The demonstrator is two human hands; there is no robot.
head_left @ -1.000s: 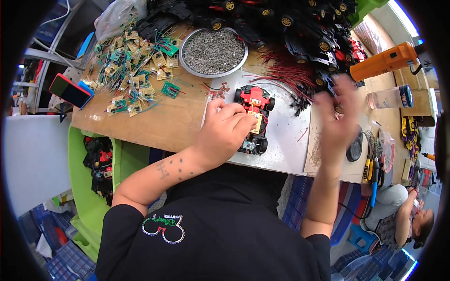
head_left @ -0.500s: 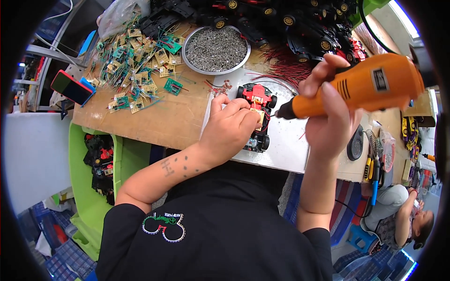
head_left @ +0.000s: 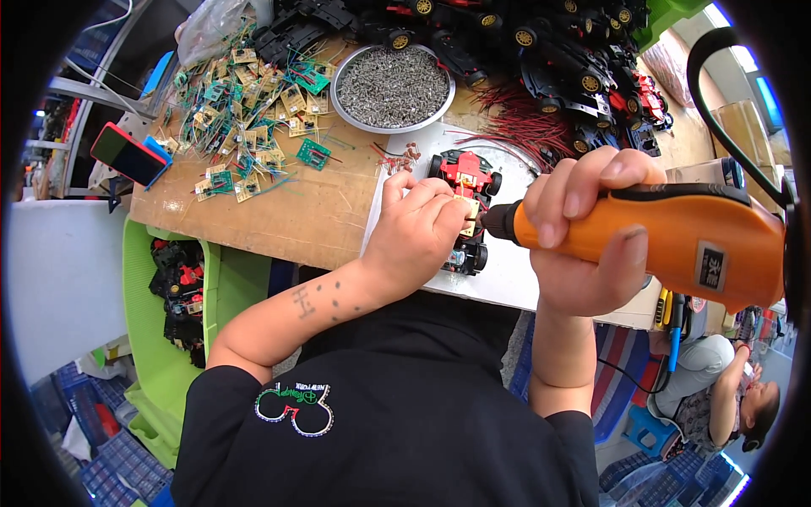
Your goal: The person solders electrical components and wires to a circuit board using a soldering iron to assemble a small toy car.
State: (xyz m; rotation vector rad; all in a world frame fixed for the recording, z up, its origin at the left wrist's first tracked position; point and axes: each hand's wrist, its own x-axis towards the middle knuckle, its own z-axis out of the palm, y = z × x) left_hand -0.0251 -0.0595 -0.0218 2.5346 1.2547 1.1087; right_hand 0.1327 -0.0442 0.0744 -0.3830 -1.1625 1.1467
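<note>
A small red and black toy car chassis (head_left: 463, 176) lies on a white board (head_left: 515, 270) at the table's near edge. My left hand (head_left: 418, 228) rests on the car and pins it down, fingers by a small yellow circuit board (head_left: 470, 216). My right hand (head_left: 587, 241) grips an orange electric screwdriver (head_left: 676, 237), its black tip (head_left: 494, 221) pointing at the car beside my left fingers.
A metal bowl of screws (head_left: 393, 84) stands behind the car. Loose green and yellow circuit boards (head_left: 245, 118) cover the table's left. Black toy car bodies (head_left: 549, 51) pile at the back, red wires (head_left: 524, 127) beside them. A green bin (head_left: 173, 287) of parts sits below left. Another person (head_left: 726, 397) sits at lower right.
My right hand reached to the right, picked up the orange screwdriver and brought its tip to the car. My left hand stayed on the car.
</note>
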